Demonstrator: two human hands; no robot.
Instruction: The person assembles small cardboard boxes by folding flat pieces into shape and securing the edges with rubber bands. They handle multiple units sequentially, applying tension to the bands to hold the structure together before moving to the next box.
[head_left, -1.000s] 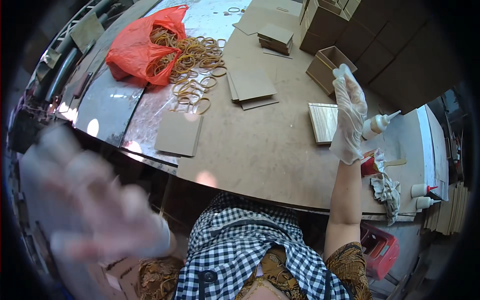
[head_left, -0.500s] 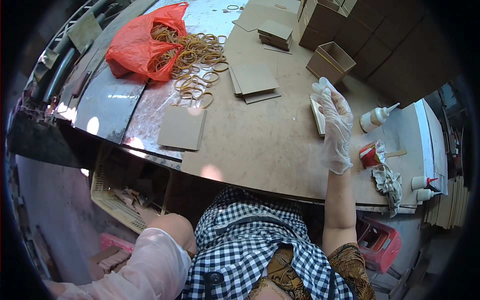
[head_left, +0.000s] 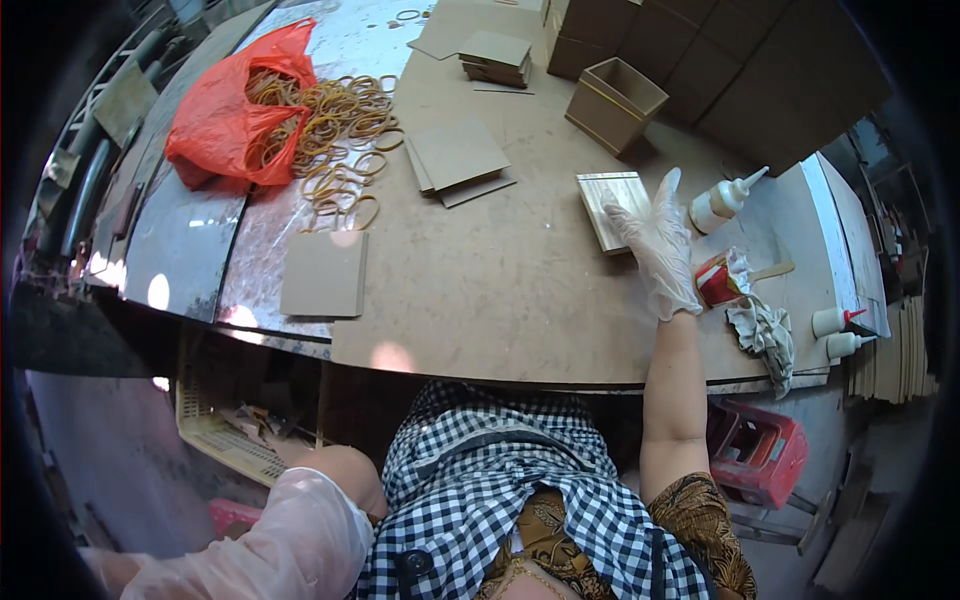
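My right hand, in a clear thin glove, is at the right edge of a pale wooden piece with fine lines along its top. Its fingers are stretched and spread apart, the left one touching or just over the wood. An open brown box stands beyond the hand. A white glue bottle with a pointed nozzle is close on its right. My left arm, bent at the lower left, is covered by translucent material; the fingers of that hand cannot be made out.
Brown square boards lie mid-table, with more at the left front. Rubber bands spill from a red bag. A red tub, a rag and two small bottles sit at right. Stacked boxes rise behind.
The wooden piece, seen narrow beside my right hand before, now shows its broad top. My right fingers have spread apart. The whole view has shifted, so the table's things appear farther left.
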